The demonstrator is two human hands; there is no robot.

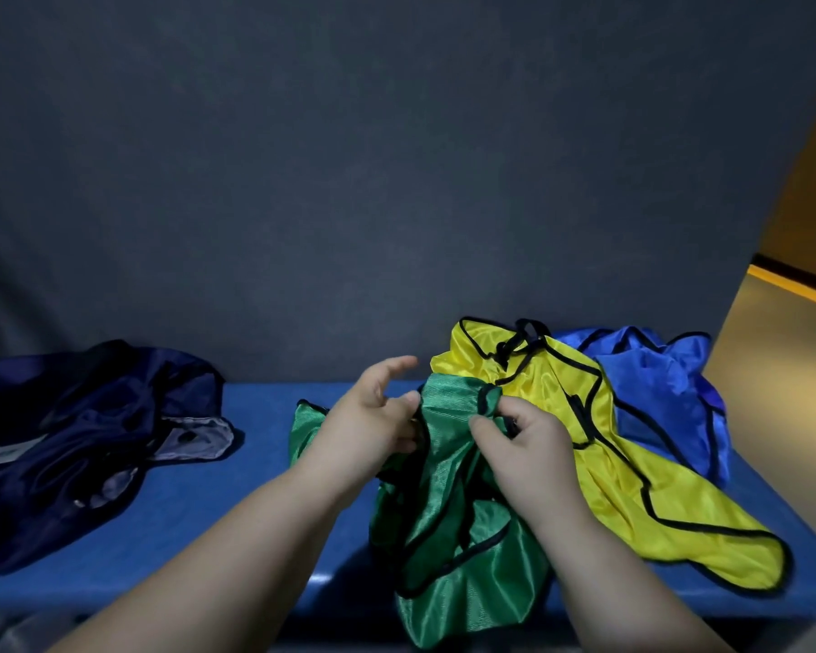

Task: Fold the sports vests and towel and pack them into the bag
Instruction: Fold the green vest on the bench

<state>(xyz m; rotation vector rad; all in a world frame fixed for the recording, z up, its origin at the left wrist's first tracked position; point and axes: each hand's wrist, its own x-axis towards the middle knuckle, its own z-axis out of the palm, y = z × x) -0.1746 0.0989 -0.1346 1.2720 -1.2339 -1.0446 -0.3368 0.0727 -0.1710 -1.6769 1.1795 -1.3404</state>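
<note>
The green vest [448, 511], draped over the front edge of the bench [236, 511], is pinched by the right hand [524, 445] and gripped by the left hand [368, 426]. Farther back, a yellow vest [561, 417] and blue vest [655, 393] are heaped at the bench's right, the navy bag [81, 431] at its left.

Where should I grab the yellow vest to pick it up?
Probably pinch the yellow vest at its black-trimmed near end, coming from the front right. That end lies spread and uncovered on the bench, while the green vest crowds its left side.
</note>
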